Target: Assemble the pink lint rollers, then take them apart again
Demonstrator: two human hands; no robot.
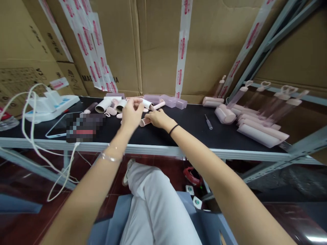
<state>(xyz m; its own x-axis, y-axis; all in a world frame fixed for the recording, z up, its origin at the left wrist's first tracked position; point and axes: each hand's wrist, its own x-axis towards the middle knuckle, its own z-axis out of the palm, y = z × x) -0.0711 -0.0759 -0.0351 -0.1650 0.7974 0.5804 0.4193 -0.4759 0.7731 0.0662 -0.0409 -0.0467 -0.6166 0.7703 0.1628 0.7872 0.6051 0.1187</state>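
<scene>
My left hand (132, 114) is closed with its fingers curled together over the black tabletop; whatever lies between the fingertips is too small to make out. Just right of it, the fingers of my right hand (160, 119) are pinched on a small pale pink curved piece (144, 122). A white tube (147, 104) lies behind both hands, and a pink handle-like part (159, 104) rests close to the right fingers. Beside the left hand are another white tube (104, 104) and several small pink parts. Translucent lilac pieces (168, 100) line the back.
A small screwdriver (208, 122) lies right of my hands. Further right are several pink cylindrical units (263, 133) with clear tubes and looped tops. To the left stand a power strip (55, 108), white cables (32, 136) and a blurred phone-like object (85, 127). Cardboard (158, 47) walls the back.
</scene>
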